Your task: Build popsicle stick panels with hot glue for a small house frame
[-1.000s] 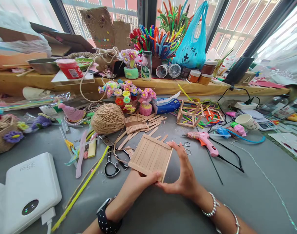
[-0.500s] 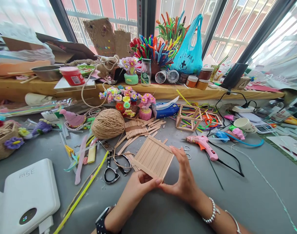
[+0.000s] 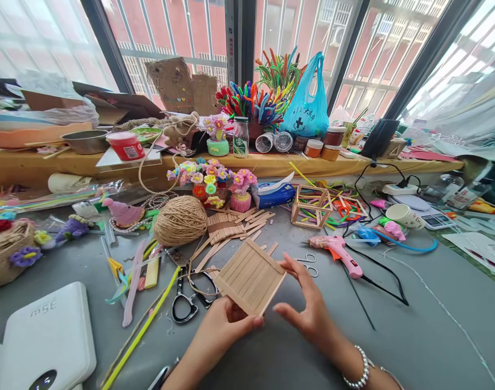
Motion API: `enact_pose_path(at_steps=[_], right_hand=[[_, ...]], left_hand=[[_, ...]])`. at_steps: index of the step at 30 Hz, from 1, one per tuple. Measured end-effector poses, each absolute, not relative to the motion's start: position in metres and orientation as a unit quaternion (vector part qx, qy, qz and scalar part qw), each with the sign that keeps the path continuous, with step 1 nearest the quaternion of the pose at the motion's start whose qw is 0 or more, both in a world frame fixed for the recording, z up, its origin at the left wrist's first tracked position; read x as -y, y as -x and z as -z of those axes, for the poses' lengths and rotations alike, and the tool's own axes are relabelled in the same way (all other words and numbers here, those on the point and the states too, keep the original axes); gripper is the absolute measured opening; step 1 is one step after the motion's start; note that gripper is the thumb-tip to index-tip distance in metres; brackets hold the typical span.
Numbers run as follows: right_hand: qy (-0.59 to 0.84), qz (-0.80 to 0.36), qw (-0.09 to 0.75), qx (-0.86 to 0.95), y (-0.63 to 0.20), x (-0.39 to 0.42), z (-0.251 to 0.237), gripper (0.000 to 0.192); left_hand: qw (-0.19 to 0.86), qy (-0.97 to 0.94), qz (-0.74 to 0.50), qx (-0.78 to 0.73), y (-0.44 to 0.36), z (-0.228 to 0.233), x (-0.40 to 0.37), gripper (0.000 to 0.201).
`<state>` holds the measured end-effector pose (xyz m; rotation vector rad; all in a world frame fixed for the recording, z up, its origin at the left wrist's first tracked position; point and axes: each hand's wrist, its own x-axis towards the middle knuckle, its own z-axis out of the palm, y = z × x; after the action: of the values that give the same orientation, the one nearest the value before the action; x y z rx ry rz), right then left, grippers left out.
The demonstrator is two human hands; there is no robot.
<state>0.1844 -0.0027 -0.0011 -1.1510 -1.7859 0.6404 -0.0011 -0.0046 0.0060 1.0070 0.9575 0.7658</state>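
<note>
Over our grey table (image 3: 410,346), our left hand (image 3: 227,325) pinches the stick panel (image 3: 249,279) by its near edge, presumably leaving its face uncovered; our right hand (image 3: 312,311) curves half-spread, fingertips at its right corner, perhaps steadying.

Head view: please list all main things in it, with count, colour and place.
Stick panel: one, tan, front centre
Loose sticks: many, tan, behind panel
Stick frame: one, tan, right of centre
Twine ball: one, brown, left of centre
Large scissors: one, black-handled, left of panel
Glue gun: one, pink, right
Device: one, white, front left
Plastic bag: one, blue, rear
Left hand: one, bare, holding panel
Right hand: one, bare, at panel's right corner
</note>
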Motion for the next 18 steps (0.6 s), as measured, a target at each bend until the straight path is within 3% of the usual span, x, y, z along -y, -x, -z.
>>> enact_pose_path(at_steps=[2,4,8,13,18], right_hand=[[0.481,-0.349,0.453,0.665,-0.188,-0.001,0.000,0.046],[0.501,-0.422,0.440,0.615,-0.190,-0.005,-0.002,0.036],[0.509,-0.502,0.432,0.549,-0.190,-0.010,-0.002,0.031],[0.486,-0.563,0.463,0.482,-0.189,-0.009,-0.002,0.031],[0.466,-0.607,0.439,0.470,-0.189,-0.008,-0.003,0.031]], left_hand=[[0.683,-0.485,-0.344,-0.425,0.007,-0.006,0.002,0.035],[0.663,-0.516,-0.325,-0.434,0.012,-0.007,-0.001,0.034],[0.638,-0.529,-0.318,-0.461,0.017,-0.008,-0.005,0.035],[0.639,-0.466,-0.369,-0.488,0.020,-0.004,-0.009,0.037],[0.609,-0.419,-0.444,-0.506,0.019,-0.007,-0.008,0.031]])
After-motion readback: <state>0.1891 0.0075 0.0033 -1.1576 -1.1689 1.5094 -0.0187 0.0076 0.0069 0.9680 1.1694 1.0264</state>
